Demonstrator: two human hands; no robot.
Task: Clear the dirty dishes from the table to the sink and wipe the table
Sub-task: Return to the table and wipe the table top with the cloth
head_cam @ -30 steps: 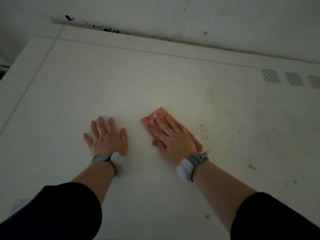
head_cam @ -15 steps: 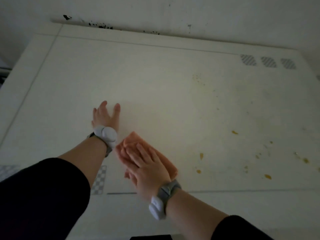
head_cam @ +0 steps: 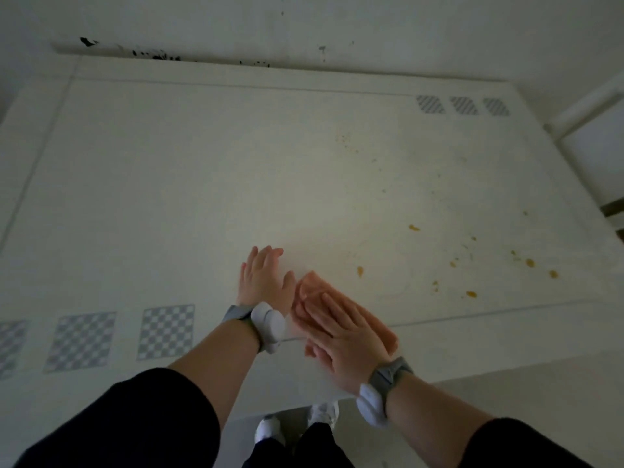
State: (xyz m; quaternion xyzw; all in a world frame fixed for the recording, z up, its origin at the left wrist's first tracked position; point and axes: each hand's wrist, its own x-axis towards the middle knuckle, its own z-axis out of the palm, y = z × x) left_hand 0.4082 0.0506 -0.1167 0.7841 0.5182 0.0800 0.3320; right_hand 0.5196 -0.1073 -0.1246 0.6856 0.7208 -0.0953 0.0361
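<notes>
1. Head view, hands. Noted right hand (head_cam: 347, 346) laid flat on a pink cloth (head_cam: 380, 327), fingers straight and together, pressing it to the table (head_cam: 169, 197) near the front edge. Nothing curled round the cloth; held down by palm and fingers only. Noted left hand (head_cam: 263, 282) just left of the cloth, flat on the bare top, fingers straight, holding nothing. Thumb near or touching the cloth's corner; could not tell which.
2. Head view, step. Saw no dishes on the visible top and no sink in frame. Judged clearing done and wiping in hand, partway through.
3. Head view, next move. Noted yellow-brown food spots (head_cam: 360, 271) right of the cloth: the nearest close by, a thicker scatter (head_cam: 471, 293) toward the right edge, and fainter specks further back. Judged next stroke needed to go rightward under steady downward pressure, with the cloth kept flat beneath the palm to avoid bunching. Dried spots likely to need a second pass.
4. Head view, surface. Recorded white matt top, dimly lit. Grey checkered patches (head_cam: 167, 331) along the front left, three striped patches (head_cam: 464, 105) at the back right, thin lines running inside the edges.
5. Head view, room. Recorded pale wall (head_cam: 337, 25) behind the table, with black marks (head_cam: 155, 55) along its foot. Grey wristbands (head_cam: 388, 374) on both wrists, dark sleeves (head_cam: 135, 417), light shoes (head_cam: 297, 423) on the floor below the front edge.
</notes>
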